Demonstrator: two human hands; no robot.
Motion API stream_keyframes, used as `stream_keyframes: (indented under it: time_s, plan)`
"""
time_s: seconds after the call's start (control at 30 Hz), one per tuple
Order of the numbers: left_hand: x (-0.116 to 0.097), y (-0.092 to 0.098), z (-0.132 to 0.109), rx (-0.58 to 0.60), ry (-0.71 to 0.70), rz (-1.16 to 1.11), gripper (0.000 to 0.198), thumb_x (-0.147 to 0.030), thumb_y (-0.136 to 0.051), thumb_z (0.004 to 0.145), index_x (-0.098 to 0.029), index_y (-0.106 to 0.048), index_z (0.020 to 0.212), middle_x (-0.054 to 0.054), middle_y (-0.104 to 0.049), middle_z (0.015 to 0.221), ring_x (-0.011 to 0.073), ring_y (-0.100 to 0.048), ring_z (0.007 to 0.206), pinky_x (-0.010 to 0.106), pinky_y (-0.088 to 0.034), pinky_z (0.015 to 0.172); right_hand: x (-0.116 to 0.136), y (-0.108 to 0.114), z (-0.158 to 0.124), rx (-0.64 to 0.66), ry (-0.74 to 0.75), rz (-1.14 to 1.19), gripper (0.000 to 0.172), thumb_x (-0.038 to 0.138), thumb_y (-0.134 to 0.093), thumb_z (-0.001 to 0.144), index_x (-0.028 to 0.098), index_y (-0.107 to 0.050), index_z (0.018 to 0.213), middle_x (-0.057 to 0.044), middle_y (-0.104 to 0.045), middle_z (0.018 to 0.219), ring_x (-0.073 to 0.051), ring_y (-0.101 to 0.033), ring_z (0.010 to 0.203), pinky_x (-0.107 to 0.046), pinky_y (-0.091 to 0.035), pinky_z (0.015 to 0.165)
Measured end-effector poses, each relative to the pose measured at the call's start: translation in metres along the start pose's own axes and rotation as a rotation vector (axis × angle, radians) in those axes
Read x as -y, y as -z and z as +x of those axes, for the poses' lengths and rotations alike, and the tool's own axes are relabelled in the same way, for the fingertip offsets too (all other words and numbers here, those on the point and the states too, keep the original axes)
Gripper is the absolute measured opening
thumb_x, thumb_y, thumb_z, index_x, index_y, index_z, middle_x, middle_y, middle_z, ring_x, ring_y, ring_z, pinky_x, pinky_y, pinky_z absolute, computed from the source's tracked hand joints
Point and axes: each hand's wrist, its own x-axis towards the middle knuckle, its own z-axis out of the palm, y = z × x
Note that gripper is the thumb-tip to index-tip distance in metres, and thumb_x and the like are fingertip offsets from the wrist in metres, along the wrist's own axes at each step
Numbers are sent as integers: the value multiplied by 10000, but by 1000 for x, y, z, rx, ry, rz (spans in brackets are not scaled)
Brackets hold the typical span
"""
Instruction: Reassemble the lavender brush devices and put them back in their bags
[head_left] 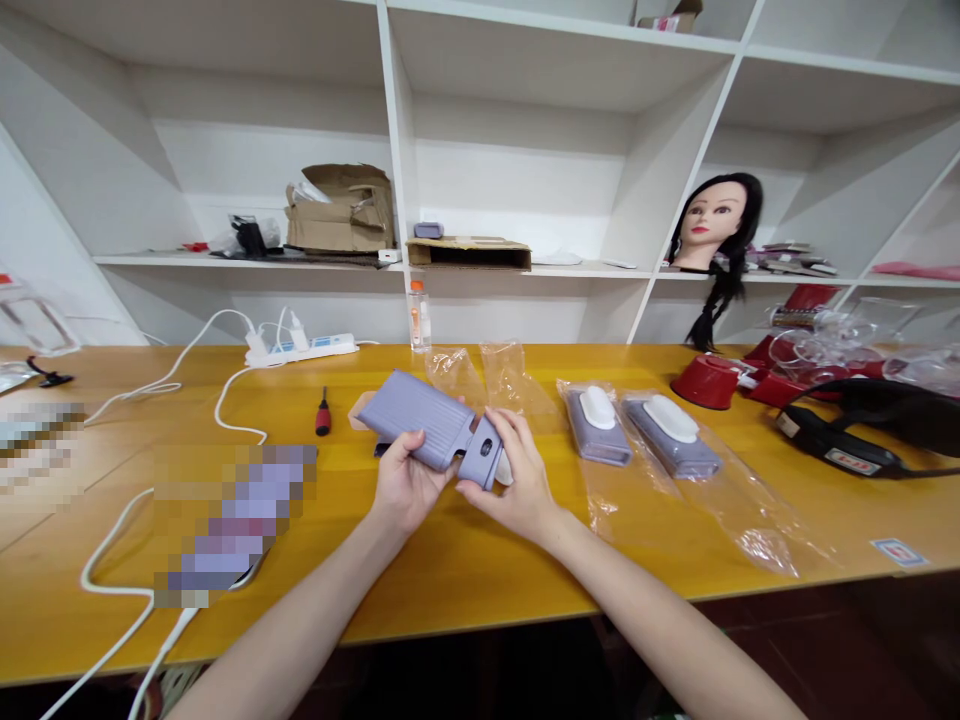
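I hold a lilac ribbed device (424, 418) above the yellow table (480, 560), tilted down to the right. My left hand (405, 483) grips it from below, fingers curled around its underside. My right hand (516, 470) pinches its lower end, where a small control panel shows. Two similar lilac devices with white pads, one (598, 424) beside the other (672, 434), lie in clear plastic bags to the right.
A red-handled screwdriver (322, 412), a power strip (301, 349) with white cables, a small bottle (419, 314) and empty clear bags (480, 372) lie behind. A black tool (862, 440), red parts (709, 380) and a mannequin head (714, 225) are at the right. White shelves hold cardboard boxes (341, 208).
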Motion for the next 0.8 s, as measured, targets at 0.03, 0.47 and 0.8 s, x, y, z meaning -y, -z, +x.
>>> stream_keyframes:
  time_s: [0.03, 0.47, 0.8]
  plan:
    - [0, 0, 0, -4, -2, 0, 511, -145, -462, 756, -184, -455, 1266, 72, -678, 1058, 237, -625, 980, 385, -514, 808, 0, 0, 0, 3, 0, 1, 784, 318, -661, 676, 211, -265, 1344, -143, -411, 1236, -276, -449, 1166, -456, -421, 961]
    - [2, -1, -2, -16, -23, 2, 517, -145, -467, 758, -200, -448, 1271, 67, -686, 1028, 233, -638, 946, 370, -527, 761, 3, 2, -1, -2, -9, -3, 771, 280, -645, 635, 181, -297, 1315, -148, -411, 1219, -276, -453, 1151, -446, -432, 948]
    - [1, -2, -5, -18, -11, -51, 513, -162, -471, 749, -206, -463, 1260, 75, -682, 1042, 256, -625, 986, 413, -496, 842, 1, 2, -2, -20, 88, -7, 799, 298, -642, 637, 174, -265, 1331, -160, -399, 1220, -294, -443, 1155, -454, -443, 926]
